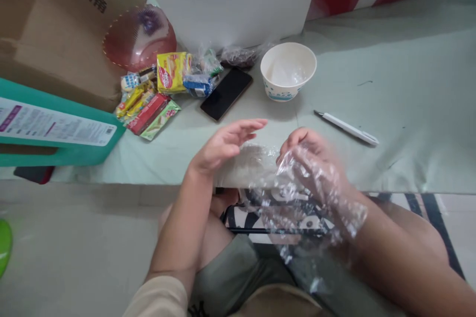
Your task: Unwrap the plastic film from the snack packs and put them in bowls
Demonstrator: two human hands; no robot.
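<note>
Currently, film (288, 203): clear, thin, crinkled plastic, hanging from the right hand (320, 161) across the wrist, over the edge of the table (412, 104).
Right hand: fingers curled, pinching the film.
Left hand (221, 147): open, fingers loosely extended, beside the film.
Bowl (281, 90): round, white, flared wall, blue print, beyond the hands.
Pen (346, 128): slim, white, near the bowl.
Phone (227, 94): flat, black, rectangular, beside glossy-wrapped snacks (171, 73).

The bare right grip (315, 157) is holding crinkled, transparent plastic film (297, 193); the bare left grip (223, 147) is hovering near a rectangular black phone (227, 94) lying on the pale-green, cloth-covered desk (420, 79).
</note>
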